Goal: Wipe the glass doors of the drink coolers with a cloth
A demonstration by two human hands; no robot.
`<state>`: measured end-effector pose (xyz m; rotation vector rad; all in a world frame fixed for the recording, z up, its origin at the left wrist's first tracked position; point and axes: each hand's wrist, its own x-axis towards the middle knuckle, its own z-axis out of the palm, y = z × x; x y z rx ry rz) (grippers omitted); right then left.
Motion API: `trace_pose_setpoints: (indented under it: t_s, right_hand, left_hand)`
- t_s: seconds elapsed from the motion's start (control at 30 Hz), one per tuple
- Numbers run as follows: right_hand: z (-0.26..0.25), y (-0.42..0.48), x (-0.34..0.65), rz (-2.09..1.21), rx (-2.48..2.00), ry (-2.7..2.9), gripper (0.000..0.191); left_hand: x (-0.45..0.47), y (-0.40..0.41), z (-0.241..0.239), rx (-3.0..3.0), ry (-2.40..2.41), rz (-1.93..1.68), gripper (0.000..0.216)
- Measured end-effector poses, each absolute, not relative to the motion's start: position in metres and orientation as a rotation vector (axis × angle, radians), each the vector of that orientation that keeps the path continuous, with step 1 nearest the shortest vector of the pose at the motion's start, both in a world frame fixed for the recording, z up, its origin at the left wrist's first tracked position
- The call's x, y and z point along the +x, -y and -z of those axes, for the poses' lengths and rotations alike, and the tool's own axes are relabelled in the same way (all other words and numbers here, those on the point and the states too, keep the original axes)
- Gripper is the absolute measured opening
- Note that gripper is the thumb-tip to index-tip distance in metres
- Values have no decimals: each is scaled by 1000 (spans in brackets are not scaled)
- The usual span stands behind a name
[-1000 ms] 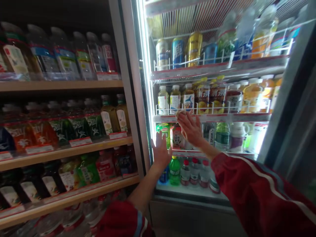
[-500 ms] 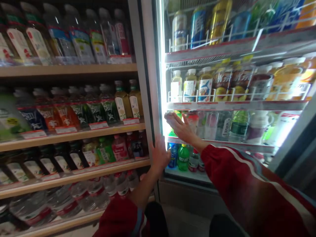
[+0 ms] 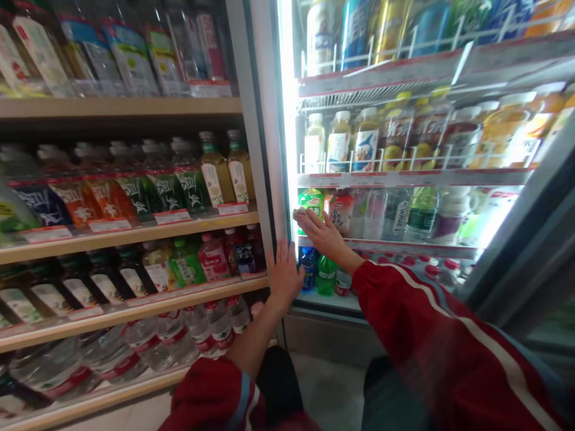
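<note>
My left hand is raised with its fingers stretched upward, at the grey frame on the left side of the lit drinks fridge. It looks laid flat there, holding nothing. My right hand is open, with straight fingers pointing left toward the bright strip at the fridge's left edge. Behind its fingers stand a green-labelled bottle and a red-capped bottle. Whether the right palm touches anything, I cannot tell. A green bottle stands on the level below.
Wooden shelves full of bottles line the left side. Fridge shelves hold cans and bottles behind wire rails. A dark upright edge runs down the right side. Pale floor shows between my knees.
My view has dipped, so the shelves sit higher in the picture. My right hand has moved down relative to the fridge shelf, uncovering the green-labelled bottle. My left hand stays by the frame.
</note>
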<state>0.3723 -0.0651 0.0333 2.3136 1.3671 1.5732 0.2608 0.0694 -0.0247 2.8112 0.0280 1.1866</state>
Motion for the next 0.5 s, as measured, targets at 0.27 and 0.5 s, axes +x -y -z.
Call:
trace_pose_setpoints:
  t_s: [0.27,0.5]
  right_hand:
    - [-37,79,368,-1554,2398,-1295,59]
    - [-14,88,364,-1479,2322,-1409,58]
  left_hand:
    - [264,-58,24,2808,-4,-1153,60]
    - [262,-49,29,2824,49,-1113,62]
